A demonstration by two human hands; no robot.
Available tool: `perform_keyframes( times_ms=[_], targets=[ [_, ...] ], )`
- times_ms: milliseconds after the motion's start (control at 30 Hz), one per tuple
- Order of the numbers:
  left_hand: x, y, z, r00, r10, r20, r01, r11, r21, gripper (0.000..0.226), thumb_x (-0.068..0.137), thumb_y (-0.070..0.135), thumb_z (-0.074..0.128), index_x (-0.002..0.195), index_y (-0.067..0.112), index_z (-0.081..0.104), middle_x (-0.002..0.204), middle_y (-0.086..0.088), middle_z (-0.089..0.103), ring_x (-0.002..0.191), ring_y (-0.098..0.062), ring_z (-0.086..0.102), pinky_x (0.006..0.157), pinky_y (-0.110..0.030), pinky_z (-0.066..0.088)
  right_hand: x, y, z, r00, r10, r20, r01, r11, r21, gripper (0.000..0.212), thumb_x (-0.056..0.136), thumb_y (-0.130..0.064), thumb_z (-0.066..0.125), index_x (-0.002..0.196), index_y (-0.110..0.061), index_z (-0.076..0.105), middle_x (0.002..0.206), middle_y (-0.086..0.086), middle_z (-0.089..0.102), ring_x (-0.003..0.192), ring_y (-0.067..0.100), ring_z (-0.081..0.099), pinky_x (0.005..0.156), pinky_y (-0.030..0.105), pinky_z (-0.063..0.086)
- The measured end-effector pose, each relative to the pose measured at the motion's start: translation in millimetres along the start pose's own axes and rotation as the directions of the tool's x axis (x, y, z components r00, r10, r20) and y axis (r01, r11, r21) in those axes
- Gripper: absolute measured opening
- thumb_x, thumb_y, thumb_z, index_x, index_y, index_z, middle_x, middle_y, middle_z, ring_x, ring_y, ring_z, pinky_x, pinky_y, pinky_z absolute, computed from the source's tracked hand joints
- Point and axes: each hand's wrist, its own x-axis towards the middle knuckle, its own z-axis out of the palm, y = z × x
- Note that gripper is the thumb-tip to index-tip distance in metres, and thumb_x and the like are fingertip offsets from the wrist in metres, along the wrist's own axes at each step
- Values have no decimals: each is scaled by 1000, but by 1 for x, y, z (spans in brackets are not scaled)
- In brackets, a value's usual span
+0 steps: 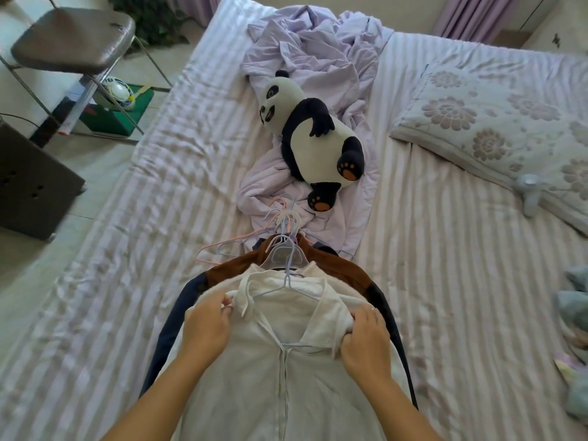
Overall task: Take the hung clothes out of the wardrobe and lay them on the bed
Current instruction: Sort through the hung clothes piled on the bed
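The white shirt (280,361) lies on top of the stacked hung clothes on the bed (445,265), on its pale blue hanger (292,288). The left hand (206,326) pinches one shoulder and the right hand (366,342) bunches the other, fingers curled into cloth. The laying-down step seems nearly finished; next comes letting go. Beyond the grip, brown and navy garments (346,268), other hangers (280,221), a crumpled sheet and a panda toy (318,135) crowd the space.

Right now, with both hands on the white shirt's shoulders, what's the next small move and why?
Probably let go of the white shirt and draw both hands back. It already lies flat on the bed, on top of the brown garment and the dark one, with its hanger still inside. The left hand and right hand only pinch its shoulders.
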Motion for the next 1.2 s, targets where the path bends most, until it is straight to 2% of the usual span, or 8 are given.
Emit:
perform_keyframes(
  times_ms=[133, 300, 433, 600, 767, 900, 1033, 1200],
  targets=[
    [-19, 3, -6, 999, 36, -25, -34, 998, 51, 16, 93, 14, 58, 82, 26, 55, 77, 8, 59, 76, -18, 57, 82, -45, 48, -14, -1, -9, 1000, -18, 25, 15, 993, 117, 24, 83, -1, 44, 83, -25, 43, 77, -5, 53, 72, 18, 51, 59, 36, 46],
    [-41, 2, -20, 999, 44, -19, -43, 999, 28, 18, 93, 12, 57, 92, 30, 61, 79, 11, 63, 82, -18, 58, 85, -43, 46, -36, -4, -28, 991, -76, 109, 43, 960, 278, 30, 92, -10, 44, 92, -39, 50, 83, -10, 61, 82, 13, 57, 68, 34, 49],
    [-54, 7, -44, 999, 32, 11, -32, 999, 39, 19, 98, 25, 50, 101, 42, 57, 83, 13, 64, 91, -21, 56, 86, -31, 31, -57, -16, -59, 965, -235, 117, 173, 906, 387, 15, 100, -32, 48, 104, -40, 60, 90, -14, 66, 87, 4, 61, 77, 25, 50],
    [-84, 22, -90, 995, 96, 21, -98, 977, 191, 37, 99, 24, 44, 71, 46, 37, 71, 10, 54, 82, -20, 51, 81, -28, 30, -84, -34, -97, 948, -313, 61, 282, 912, 296, 18, 97, -33, 56, 80, -31, 58, 66, -22, 58, 59, 4, 52, 56, 18, 39],
    [-134, 51, -154, 972, 228, 62, -234, 964, 125, 24, 101, 24, 45, 79, 33, 47, 77, 12, 56, 70, -8, 52, 57, -18, 34, -124, -59, -145, 923, -383, -28, 376, 889, 259, 20, 95, -23, 60, 75, -24, 57, 66, -27, 56, 63, 2, 53, 55, 17, 36],
    [-166, 56, -200, 955, 290, 63, -296, 948, 117, 18, 98, 26, 50, 80, 28, 53, 83, 7, 65, 76, -14, 59, 66, -31, 46, -162, -83, -181, 896, -429, -113, 444, 867, 226, 17, 95, -26, 60, 78, -27, 59, 70, -25, 58, 66, 2, 55, 54, 17, 37],
    [-202, 57, -243, 934, 357, -17, -357, 934, -28, 38, 94, 21, 59, 61, 34, 44, 60, 14, 56, 60, -2, 52, 59, -25, 40, -199, -103, -210, 875, -468, -128, 483, 865, 139, 25, 97, -26, 57, 74, -33, 52, 71, -28, 58, 66, 2, 55, 57, 19, 39],
    [-237, 47, -284, 917, 374, -137, -386, 920, -68, 25, 90, 15, 64, 66, 19, 56, 62, 7, 58, 68, -5, 57, 61, -25, 44, -233, -132, -239, 814, -544, -204, 570, 815, 102, 22, 97, -30, 58, 76, -25, 56, 66, -23, 56, 57, 4, 51, 51, 19, 35]
  ],
)
